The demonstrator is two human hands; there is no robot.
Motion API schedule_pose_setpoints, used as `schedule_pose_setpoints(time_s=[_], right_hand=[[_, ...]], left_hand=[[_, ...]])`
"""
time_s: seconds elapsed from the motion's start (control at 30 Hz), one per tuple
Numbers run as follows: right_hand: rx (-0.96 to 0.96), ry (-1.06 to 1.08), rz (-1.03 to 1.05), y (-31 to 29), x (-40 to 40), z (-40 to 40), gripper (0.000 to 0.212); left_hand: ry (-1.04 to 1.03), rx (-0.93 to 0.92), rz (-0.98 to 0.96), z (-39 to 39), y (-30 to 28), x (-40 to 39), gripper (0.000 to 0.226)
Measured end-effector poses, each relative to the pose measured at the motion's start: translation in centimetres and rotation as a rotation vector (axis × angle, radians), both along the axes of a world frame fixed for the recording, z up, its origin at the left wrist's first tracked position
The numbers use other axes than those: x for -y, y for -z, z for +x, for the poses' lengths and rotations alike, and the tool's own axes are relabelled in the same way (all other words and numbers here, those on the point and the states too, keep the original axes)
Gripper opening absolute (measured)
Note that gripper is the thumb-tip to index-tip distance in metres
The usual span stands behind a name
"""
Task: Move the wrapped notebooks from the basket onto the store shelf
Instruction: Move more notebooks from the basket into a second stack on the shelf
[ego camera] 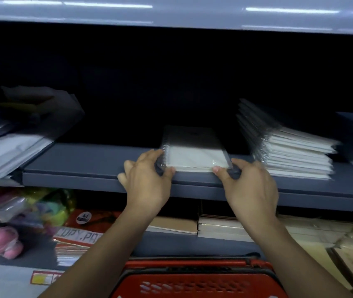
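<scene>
Notebooks (192,154) in clear wrap lie flat as a small pile at the near edge of the shelf (89,166), clamped between both hands: the left hand (147,183) grips the spiral side, the right hand (251,188) the opposite near corner. A taller stack (289,151) sits just to the right, leaning slightly. The red basket (195,280) waits below, near the body. Risks, as I judge them: the slick wrap could let the pile slide off the edge if released here, or a push toward the far right could nudge the leaning stack over.
</scene>
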State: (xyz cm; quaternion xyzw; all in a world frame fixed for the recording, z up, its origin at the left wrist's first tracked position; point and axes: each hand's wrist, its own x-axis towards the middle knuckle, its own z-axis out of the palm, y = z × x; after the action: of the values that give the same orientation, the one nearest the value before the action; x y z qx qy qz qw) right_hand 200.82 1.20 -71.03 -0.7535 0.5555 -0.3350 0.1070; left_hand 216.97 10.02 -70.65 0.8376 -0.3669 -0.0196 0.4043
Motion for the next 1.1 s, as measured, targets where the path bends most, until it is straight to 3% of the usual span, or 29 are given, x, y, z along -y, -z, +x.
schedule_pose_setpoints(time_s=[0.2,0.47,0.6,0.7,0.77,0.93,1.1], right_hand=[[0.155,-0.097,-0.060,0.3,-4.1,-4.3,0.059],[0.097,-0.153,0.136,5.7,-12.9,-12.7,0.037],[-0.117,-0.195,0.475,9.5,-14.4,-15.2,0.041],[-0.113,-0.267,0.838,12.0,-14.0,-15.4,0.029],[-0.138,-0.296,0.895,14.5,-13.8,-15.4,0.027],[-0.423,-0.165,0.961,21.0,-15.5,-15.4,0.058],[-0.438,-0.055,0.885,22.9,-16.2,-14.8,0.057]], left_hand=[[0.091,-0.056,-0.151,-2.3,-0.7,-4.8,0.054],[0.231,-0.404,-0.078,-11.1,1.8,-12.8,0.055],[0.243,-0.597,0.028,-13.3,6.2,-15.0,0.052],[0.200,-0.833,0.082,-14.2,8.1,-15.7,0.048],[0.225,-0.926,0.142,-14.5,9.0,-15.4,0.048],[0.294,-0.947,0.233,-15.2,10.2,-14.0,0.044],[0.331,-0.911,0.290,-14.7,11.0,-13.8,0.038]])
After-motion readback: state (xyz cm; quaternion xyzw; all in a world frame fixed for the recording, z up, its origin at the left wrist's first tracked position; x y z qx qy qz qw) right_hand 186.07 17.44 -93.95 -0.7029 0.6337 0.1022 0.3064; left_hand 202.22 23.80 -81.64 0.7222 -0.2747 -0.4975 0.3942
